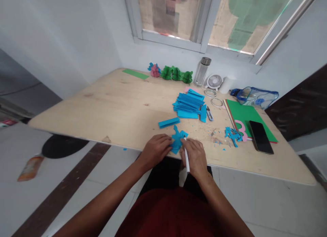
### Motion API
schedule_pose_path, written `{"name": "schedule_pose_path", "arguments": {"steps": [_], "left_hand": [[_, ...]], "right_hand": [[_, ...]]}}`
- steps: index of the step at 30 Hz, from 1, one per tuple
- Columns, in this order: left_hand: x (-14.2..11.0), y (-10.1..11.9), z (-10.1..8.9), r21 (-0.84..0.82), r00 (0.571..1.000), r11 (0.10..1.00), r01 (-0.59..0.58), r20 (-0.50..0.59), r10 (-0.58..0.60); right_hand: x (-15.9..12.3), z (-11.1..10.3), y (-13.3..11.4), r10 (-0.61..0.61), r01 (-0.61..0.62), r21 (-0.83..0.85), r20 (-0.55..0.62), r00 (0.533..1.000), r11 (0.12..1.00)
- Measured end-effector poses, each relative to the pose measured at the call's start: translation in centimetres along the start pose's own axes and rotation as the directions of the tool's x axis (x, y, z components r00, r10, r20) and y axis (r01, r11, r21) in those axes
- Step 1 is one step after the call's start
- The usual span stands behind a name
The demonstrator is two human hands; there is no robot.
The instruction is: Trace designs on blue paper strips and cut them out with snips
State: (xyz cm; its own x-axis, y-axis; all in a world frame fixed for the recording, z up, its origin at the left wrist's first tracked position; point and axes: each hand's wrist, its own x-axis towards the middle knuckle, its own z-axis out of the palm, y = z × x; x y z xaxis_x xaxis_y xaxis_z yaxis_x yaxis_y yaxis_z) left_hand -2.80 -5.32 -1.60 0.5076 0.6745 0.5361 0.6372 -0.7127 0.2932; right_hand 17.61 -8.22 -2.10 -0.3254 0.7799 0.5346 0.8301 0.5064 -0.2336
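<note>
A blue paper cutout (pixel 176 141) with an irregular, lobed outline lies at the table's front edge. My left hand (pixel 158 146) rests on its left side, fingers close together and bent over the paper's edge. On the other side, my right hand (pixel 195 157) is closed around a slim white pen (pixel 187 157), its dark tip at the upper right of the cutout. Fingers of this hand also touch the paper. Just beyond the left hand lies a folded blue paper strip (pixel 169 122). Farther back is a pile of folded blue paper (pixel 189 102).
Small blue-handled snips (pixel 209 113) lie right of the pile. Blue scraps (pixel 233 136), a phone (pixel 261 136) and green paper (pixel 246 114) are at right. Along the wall stand paper ornaments (pixel 176 74), a bottle (pixel 202 73), a small fan (pixel 214 81) and a clear pouch (pixel 258 97).
</note>
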Motion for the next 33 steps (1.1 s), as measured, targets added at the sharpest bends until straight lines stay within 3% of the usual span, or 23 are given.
{"name": "schedule_pose_path", "arguments": {"steps": [6,9,13,16,20,22,24,28,33], "left_hand": [[0.7,-0.6,-1.1,-0.102,0.944,0.947,0.305,0.165,-0.286],[2.3,-2.5,-2.6,-0.059,0.915,0.931,0.361,0.215,-0.341],[5.6,-6.8,-3.7,0.053,0.854,0.909,0.413,0.325,-0.406],[8.1,-9.5,-3.4,0.127,0.784,0.909,0.398,0.467,-0.408],[9.9,-10.9,-2.5,0.249,0.728,0.889,0.384,0.511,-0.457],[9.7,-10.5,-2.4,0.306,0.742,0.874,0.376,0.466,-0.483],[9.1,-9.7,-2.2,0.345,0.781,0.862,0.371,0.386,-0.491],[7.4,-7.3,-1.4,0.316,0.866,0.910,0.270,0.334,-0.373],[6.4,-6.0,-0.3,0.347,0.906,0.908,0.234,0.260,-0.333]], "right_hand": [[-0.1,0.2,0.1,-0.012,0.012,-0.007,-0.006,1.000,1.000],[-0.1,0.1,0.1,-0.009,0.009,-0.005,0.002,1.000,1.000],[-0.1,0.0,0.0,-0.007,0.007,-0.002,0.004,1.000,1.000],[-0.1,-0.1,0.0,-0.019,0.019,-0.004,0.001,1.000,1.000],[-0.1,0.0,0.0,-0.028,0.028,-0.007,-0.018,0.999,1.000],[-0.1,0.1,0.0,-0.033,0.033,-0.013,-0.029,0.999,0.999],[-0.1,0.3,0.0,-0.042,0.041,-0.017,-0.033,0.999,0.999],[-0.3,0.6,0.1,-0.044,0.043,-0.020,-0.044,0.998,0.999],[-0.2,0.5,0.0,-0.035,0.035,-0.016,-0.039,0.999,0.999]]}}
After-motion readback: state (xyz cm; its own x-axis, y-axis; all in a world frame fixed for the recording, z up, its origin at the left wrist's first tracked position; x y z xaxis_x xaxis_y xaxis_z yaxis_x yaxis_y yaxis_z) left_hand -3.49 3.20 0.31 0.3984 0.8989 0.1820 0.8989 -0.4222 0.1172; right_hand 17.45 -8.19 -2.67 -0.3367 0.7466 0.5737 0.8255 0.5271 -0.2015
